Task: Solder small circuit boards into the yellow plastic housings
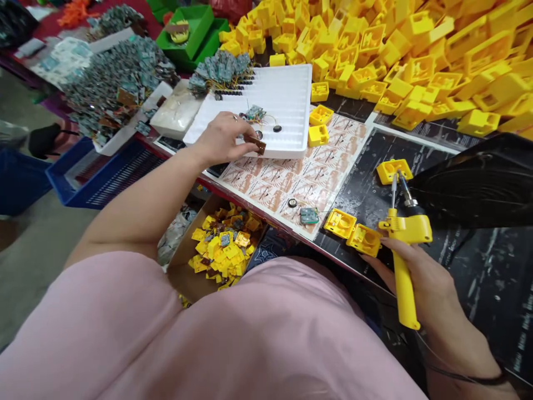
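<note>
My left hand [227,136] reaches over the front edge of a white ribbed foam tray [287,100]. Its thumb and fingers pinch a small brown circuit board [261,146]. Close by on the tray lie a green circuit board [255,114] with wires and a round black part [277,128]. My right hand [428,278] is wrapped round a yellow soldering gun [403,278], its metal tip pointing away towards a yellow housing [393,169]. An open pair of yellow case halves [340,223] lies beside my right fingertips. Left of them rests another circuit board [309,215] with a round part.
Yellow housings [353,50] are heaped along the back. A black fan-like object [478,183] stands at right. Circuit boards [116,83] pile up at left, above a blue crate [95,178]. Below the table edge, a cardboard box [179,278] holds yellow pieces. Green bins [200,33] stand behind.
</note>
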{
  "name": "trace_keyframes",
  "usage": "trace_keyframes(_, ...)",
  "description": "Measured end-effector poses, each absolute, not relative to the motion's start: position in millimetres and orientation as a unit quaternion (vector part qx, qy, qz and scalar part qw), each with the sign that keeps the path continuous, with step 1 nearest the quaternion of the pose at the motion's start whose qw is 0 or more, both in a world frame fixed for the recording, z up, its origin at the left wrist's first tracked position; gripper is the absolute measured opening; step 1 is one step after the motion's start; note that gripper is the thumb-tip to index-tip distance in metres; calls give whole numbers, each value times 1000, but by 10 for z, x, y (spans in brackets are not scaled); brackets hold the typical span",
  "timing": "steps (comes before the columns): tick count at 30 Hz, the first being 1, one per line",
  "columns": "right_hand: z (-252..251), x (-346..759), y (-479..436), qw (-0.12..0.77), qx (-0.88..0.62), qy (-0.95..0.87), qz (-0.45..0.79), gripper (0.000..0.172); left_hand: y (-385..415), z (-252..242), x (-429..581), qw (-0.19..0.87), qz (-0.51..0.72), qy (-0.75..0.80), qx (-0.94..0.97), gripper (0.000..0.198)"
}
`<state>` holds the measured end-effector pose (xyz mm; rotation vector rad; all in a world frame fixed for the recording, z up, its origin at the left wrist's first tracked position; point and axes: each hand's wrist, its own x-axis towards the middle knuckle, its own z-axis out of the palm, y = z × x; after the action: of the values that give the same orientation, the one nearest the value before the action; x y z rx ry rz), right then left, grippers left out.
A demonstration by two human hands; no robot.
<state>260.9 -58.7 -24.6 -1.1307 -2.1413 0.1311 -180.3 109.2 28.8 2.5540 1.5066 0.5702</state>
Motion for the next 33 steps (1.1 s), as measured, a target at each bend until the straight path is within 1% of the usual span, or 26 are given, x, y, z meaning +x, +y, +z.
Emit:
trace_keyframes(3, -236, 2478, -550, 347, -413, -842, 15, 69, 1218, 389, -1796, 167, 324, 535, 762, 66)
trace_keyframes(4, -216, 2439, -534, 347, -406, -846, 9, 67, 1237, 436, -1762, 196, 373, 541, 728, 71)
trace_keyframes(6, -152, 2379, -511, 348, -394, -851, 0, 64, 1216, 538, -1644, 249, 442, 535, 676, 71)
trace_keyframes(7, -112, 2359, -508, 352, -392, -850, -6, 62, 1173, 585, -1559, 280, 448, 525, 667, 67)
trace_keyframes(10, 28, 2318, -547, 382, -397, -834, -30, 56, 945, 663, -1207, 364, 387, 494, 689, 55)
trace_keyframes(12, 114, 2273, -586, 397, -404, -823, -40, 57, 774, 643, -924, 406, 323, 467, 716, 48)
trace_keyframes(14, 173, 2202, -594, 394, -410, -822, -40, 54, 642, 576, -631, 440, 256, 433, 744, 42)
trace_keyframes(16, 196, 2123, -553, 374, -414, -829, -38, 45, 563, 497, -359, 470, 186, 407, 761, 36)
trace_keyframes(19, 180, 2048, -440, 359, -401, -841, -49, 35, 526, 415, -62, 508, 117, 397, 755, 33)
trace_keyframes(21, 159, 2047, -390, 371, -399, -837, -46, 31, 529, 391, 23, 547, 91, 386, 737, 34)
trace_keyframes(23, 141, 2072, -380, 399, -416, -817, -37, 33, 530, 373, 19, 594, 90, 364, 712, 37)
trace_keyframes(27, 85, 2134, -396, 468, -424, -776, 12, 42, 462, 323, -94, 688, 132, 315, 640, 41)
trace_keyframes(29, 52, 2149, -386, 485, -415, -769, 9, 44, 398, 303, -125, 713, 138, 296, 620, 43)
trace_keyframes(31, 35, 2148, -374, 493, -427, -758, -13, 46, 344, 288, -127, 694, 171, 292, 635, 43)
trace_keyframes(33, 48, 2126, -381, 502, -451, -738, -13, 47, 324, 266, -116, 635, 242, 303, 668, 40)
